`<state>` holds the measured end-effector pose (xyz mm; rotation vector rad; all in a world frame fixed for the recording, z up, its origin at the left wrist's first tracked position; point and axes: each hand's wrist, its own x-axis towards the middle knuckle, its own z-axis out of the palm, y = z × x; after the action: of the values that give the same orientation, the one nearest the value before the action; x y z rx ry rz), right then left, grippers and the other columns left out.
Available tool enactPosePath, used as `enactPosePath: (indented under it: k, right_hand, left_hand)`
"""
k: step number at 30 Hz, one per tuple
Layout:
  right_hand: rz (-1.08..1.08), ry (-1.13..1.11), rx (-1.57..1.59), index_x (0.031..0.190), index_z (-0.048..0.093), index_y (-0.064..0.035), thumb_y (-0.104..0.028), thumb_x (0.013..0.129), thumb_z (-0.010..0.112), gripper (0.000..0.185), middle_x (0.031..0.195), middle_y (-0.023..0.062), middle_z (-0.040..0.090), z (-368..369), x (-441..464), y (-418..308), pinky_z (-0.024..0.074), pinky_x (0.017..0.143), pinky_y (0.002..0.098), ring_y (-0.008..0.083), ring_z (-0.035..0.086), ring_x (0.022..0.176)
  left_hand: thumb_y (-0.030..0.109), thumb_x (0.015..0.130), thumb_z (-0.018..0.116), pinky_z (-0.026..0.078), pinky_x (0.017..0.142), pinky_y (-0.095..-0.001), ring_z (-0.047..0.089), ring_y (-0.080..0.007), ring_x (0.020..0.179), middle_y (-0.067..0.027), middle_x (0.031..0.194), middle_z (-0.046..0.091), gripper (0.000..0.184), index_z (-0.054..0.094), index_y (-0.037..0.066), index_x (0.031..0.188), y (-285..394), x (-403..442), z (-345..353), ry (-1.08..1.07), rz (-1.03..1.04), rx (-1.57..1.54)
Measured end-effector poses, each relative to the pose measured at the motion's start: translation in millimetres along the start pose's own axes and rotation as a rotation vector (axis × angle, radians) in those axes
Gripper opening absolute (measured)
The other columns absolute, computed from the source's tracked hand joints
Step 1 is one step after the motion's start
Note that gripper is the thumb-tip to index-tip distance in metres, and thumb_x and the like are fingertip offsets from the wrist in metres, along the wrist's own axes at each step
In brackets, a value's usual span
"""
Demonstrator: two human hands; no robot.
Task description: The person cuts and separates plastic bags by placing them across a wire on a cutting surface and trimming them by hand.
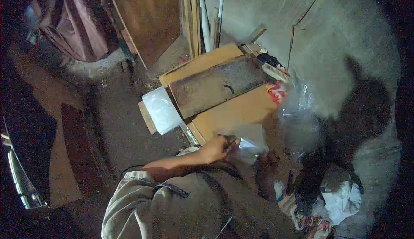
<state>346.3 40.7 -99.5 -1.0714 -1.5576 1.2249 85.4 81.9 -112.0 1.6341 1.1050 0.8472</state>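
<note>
My left hand (217, 148) reaches in from the left, with its fingers closed on the near edge of a clear plastic bag (252, 146). Light glints off the bag, and its outline is partly blurred. On the bag's right side, my right hand (268, 165) is sunk in dark shadow, so its fingers cannot be made out. Beyond both hands lies a worn, dark wooden board (209, 90) on a tan tabletop (235, 114). A small dark curved piece (229, 89) rests on this board.
White plastic sheets (162, 110) overhang the table's left end. Several clear bags (298, 103) and a red patterned packet (276, 92) sit at the right, by the wall. Crumpled white plastic (342, 200) lies low at right. A brown panel (148, 17) leans behind.
</note>
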Motion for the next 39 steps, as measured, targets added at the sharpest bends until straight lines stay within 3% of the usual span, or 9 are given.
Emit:
enactPosePath:
  k: [4, 7, 10, 13, 16, 22, 26, 32, 39]
  right_hand:
    - [0.507, 0.363, -0.567, 0.1, 0.055, -0.0032, -0.018, 0.088, 0.056, 0.02, 0.093, 0.0096, 0.053, 25.0, 3.9, -7.0, 0.042, 0.077, 0.0332, 0.0162, 0.047, 0.087]
    - [0.288, 0.297, -0.099, 0.099, 0.056, -0.0025, -0.014, 0.086, 0.058, 0.017, 0.097, 0.0109, 0.054, 14.4, -4.4, 17.7, 0.0422, 0.08, 0.0366, 0.0186, 0.048, 0.091]
    - [-0.344, 0.213, -0.825, 0.1, 0.057, -0.003, -0.011, 0.085, 0.06, 0.017, 0.1, 0.009, 0.054, 18.9, -2.2, 23.6, 0.0427, 0.082, 0.0362, 0.0206, 0.049, 0.093]
    - [0.265, 0.481, 0.389, 0.107, 0.056, -0.0062, -0.007, 0.086, 0.06, 0.022, 0.105, 0.012, 0.054, 19.5, -2.6, 37.5, 0.0425, 0.086, 0.0387, 0.0259, 0.051, 0.096]
    - [-0.405, 0.123, -1.153, 0.113, 0.053, -0.0087, -0.008, 0.088, 0.058, 0.026, 0.11, 0.0116, 0.053, 7.1, -2.2, 27.3, 0.0429, 0.086, 0.0375, 0.0246, 0.052, 0.099]
    - [0.008, -0.224, -1.327, 0.106, 0.054, -0.0069, -0.013, 0.09, 0.057, 0.017, 0.11, 0.0071, 0.055, 7.4, 2.4, 63.0, 0.0448, 0.079, 0.0359, 0.0181, 0.052, 0.094]
    - [0.392, 0.28, 0.107, 0.106, 0.054, -0.008, -0.015, 0.091, 0.055, 0.016, 0.112, 0.0056, 0.054, 23.9, 5.4, 51.2, 0.0419, 0.085, 0.0357, 0.0192, 0.051, 0.101]
    - [-0.555, 0.082, -1.28, 0.112, 0.053, -0.008, -0.013, 0.093, 0.051, 0.02, 0.115, 0.0042, 0.053, -19.2, -14.0, 118.4, 0.0363, 0.094, 0.0333, 0.0174, 0.045, 0.11]
    - [-0.364, 0.052, -1.219, 0.124, 0.046, -0.002, -0.023, 0.094, 0.05, 0.036, 0.131, 0.0145, 0.047, 11.5, 3.6, 40.4, 0.0337, 0.105, 0.0366, 0.0226, 0.045, 0.12]
  left_hand:
    - [0.028, 0.091, 0.056, 0.044, 0.062, -0.0358, 0.053, -0.0239, 0.063, -0.0143, 0.071, 0.059, 0.03, 0.058, -0.001, 0.084, 1.8, 0.2, -3.5, 0.126, 0.006, -0.16]
    - [0.021, 0.089, 0.062, 0.04, 0.056, -0.0281, 0.045, -0.0109, 0.059, -0.0045, 0.062, 0.052, 0.025, 0.056, 0.0, 0.077, 29.5, -2.8, -22.1, 0.065, -0.052, -0.355]
    - [0.02, 0.089, 0.062, 0.04, 0.056, -0.0284, 0.046, -0.0103, 0.06, -0.0047, 0.063, 0.053, 0.024, 0.056, 0.0, 0.077, 7.0, -2.2, -12.6, 0.235, 0.167, -0.117]
    - [0.019, 0.089, 0.062, 0.04, 0.057, -0.0292, 0.046, -0.0111, 0.06, -0.0062, 0.063, 0.053, 0.023, 0.056, 0.0, 0.078, 12.1, -4.7, -13.0, 0.193, -0.025, -0.25]
    - [0.02, 0.089, 0.061, 0.041, 0.057, -0.031, 0.047, -0.0133, 0.06, -0.0089, 0.063, 0.054, 0.025, 0.056, -0.001, 0.077, 34.8, -7.1, -21.6, 0.171, -0.054, -0.233]
    - [0.02, 0.089, 0.06, 0.042, 0.058, -0.0332, 0.049, -0.0188, 0.059, -0.0118, 0.063, 0.055, 0.025, 0.057, -0.001, 0.077, 11.7, -6.7, -18.5, 0.145, -0.055, -0.056]
    - [0.017, 0.09, 0.056, 0.043, 0.06, -0.0351, 0.053, -0.0239, 0.061, -0.0172, 0.067, 0.055, 0.021, 0.058, -0.002, 0.083, 14.0, -8.9, -16.3, 0.135, -0.098, -0.18]
    - [0.006, 0.088, 0.052, 0.044, 0.067, -0.0395, 0.057, -0.0387, 0.075, -0.0221, 0.078, 0.059, 0.011, 0.058, -0.003, 0.089, 13.4, -6.9, -24.0, 0.196, 0.089, 0.033]
    - [0.01, 0.089, 0.053, 0.044, 0.066, -0.0386, 0.054, -0.0396, 0.073, -0.0218, 0.076, 0.055, 0.013, 0.055, -0.002, 0.084, 17.6, 0.0, -19.6, 0.246, 0.006, 0.012]
